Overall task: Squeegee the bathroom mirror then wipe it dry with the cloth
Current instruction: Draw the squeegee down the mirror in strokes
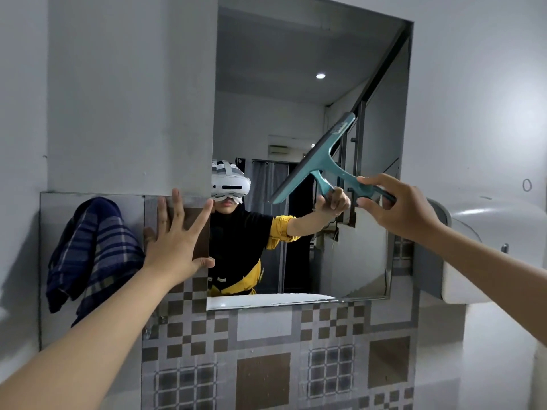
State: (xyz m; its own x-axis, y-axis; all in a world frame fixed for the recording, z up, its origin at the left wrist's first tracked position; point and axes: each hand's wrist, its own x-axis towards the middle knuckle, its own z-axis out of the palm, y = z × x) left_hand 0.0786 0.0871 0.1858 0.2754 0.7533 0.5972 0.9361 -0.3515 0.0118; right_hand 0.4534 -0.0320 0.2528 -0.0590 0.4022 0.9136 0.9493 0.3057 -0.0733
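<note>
The frameless mirror (296, 108) hangs on the wall ahead of me. My right hand (396, 205) grips the handle of a teal squeegee (318, 158), whose blade lies slanted against the right half of the glass, its top end up to the right. My left hand (177, 238) rests flat with fingers spread on the tiled wall at the mirror's left edge and holds nothing. A dark blue checked cloth (91, 250) hangs on the wall to the left of that hand.
Patterned brown and grey tiles (266, 350) cover the wall below the mirror. A white dispenser (485, 250) juts from the wall on the right, close under my right forearm. The mirror shows a person wearing a headset.
</note>
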